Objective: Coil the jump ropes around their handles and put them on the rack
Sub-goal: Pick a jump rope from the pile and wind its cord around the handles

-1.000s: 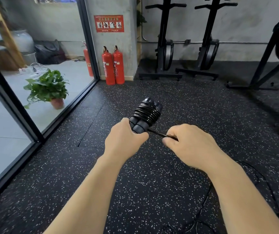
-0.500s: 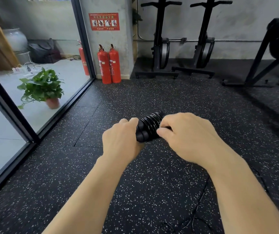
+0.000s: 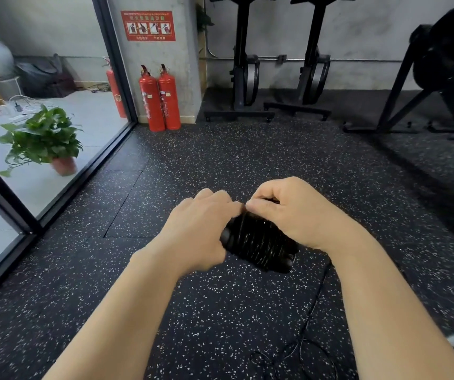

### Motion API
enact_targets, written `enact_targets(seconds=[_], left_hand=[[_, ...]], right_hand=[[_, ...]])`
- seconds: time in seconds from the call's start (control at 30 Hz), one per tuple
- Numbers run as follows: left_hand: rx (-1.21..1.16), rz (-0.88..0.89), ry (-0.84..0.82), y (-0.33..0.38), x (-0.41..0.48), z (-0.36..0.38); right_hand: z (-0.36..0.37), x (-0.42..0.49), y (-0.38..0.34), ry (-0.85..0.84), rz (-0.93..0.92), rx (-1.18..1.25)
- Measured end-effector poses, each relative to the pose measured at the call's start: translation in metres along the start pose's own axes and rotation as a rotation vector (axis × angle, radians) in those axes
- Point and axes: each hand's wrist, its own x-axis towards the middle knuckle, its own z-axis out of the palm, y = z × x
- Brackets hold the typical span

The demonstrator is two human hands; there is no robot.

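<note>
Two hands meet above the floor (image 3: 105, 275): the left hand (image 3: 198, 229) grips the wrapped handles (image 3: 282, 263) at one end, and the right hand (image 3: 299, 212) pinches the rope (image 3: 258, 239) on top. I would pull each turn tight, beside the last.

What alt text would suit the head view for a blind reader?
Left hand grips a black jump-rope bundle coiled around its handles; right hand pinches the rope at the top. Its slack trails on the speckled floor.
</note>
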Motion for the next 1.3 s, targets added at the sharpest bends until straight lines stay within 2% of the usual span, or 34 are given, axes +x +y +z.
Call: enact_targets(seconds=[0.17, 0.4, 0.57, 0.67, 0.8, 0.87, 0.93, 1.0, 1.1, 1.2, 1.3], left_hand=[[-0.218, 0.064, -0.030, -0.007, -0.007, 0.001], [-0.554, 0.141, -0.041, -0.003, -0.009, -0.003], [-0.699, 0.073, -0.139, 0.000, -0.011, -0.004], [-0.823, 0.020, -0.139, 0.002, -0.010, -0.004], [-1.020, 0.029, -0.125, 0.003, -0.010, -0.002], [-1.104, 0.070, -0.119, 0.004, -0.009, -0.002], [-1.181, 0.063, -0.105, 0.005, -0.007, 0.000], [-1.277, -0.010, -0.110, 0.006, -0.005, 0.002], [-1.486, -0.162, -0.145, 0.008, -0.003, 0.000], [-1.646, -0.317, -0.159, 0.005, -0.001, 0.001], [-1.760, -0.433, -0.157, 0.003, 0.000, -0.002]], right_hand=[[-0.002, 0.001, 0.012, -0.023, -0.020, 0.217], [-0.002, 0.004, 0.027, -0.211, 0.123, 0.576], [-0.001, 0.006, 0.037, -0.349, 0.173, 0.774], [0.002, 0.008, 0.036, -0.305, 0.194, 0.999], [0.010, 0.001, 0.046, -0.148, 0.332, 1.226], [0.014, 0.002, 0.045, -0.217, 0.272, 1.185], [0.015, 0.004, 0.042, -0.234, 0.295, 1.194], [0.017, 0.007, 0.043, -0.223, 0.316, 1.154], [0.022, 0.009, 0.041, -0.207, 0.309, 0.966], [0.024, 0.009, 0.037, -0.100, 0.292, 0.771], [0.022, 0.008, 0.035, 0.014, 0.281, 0.745]])
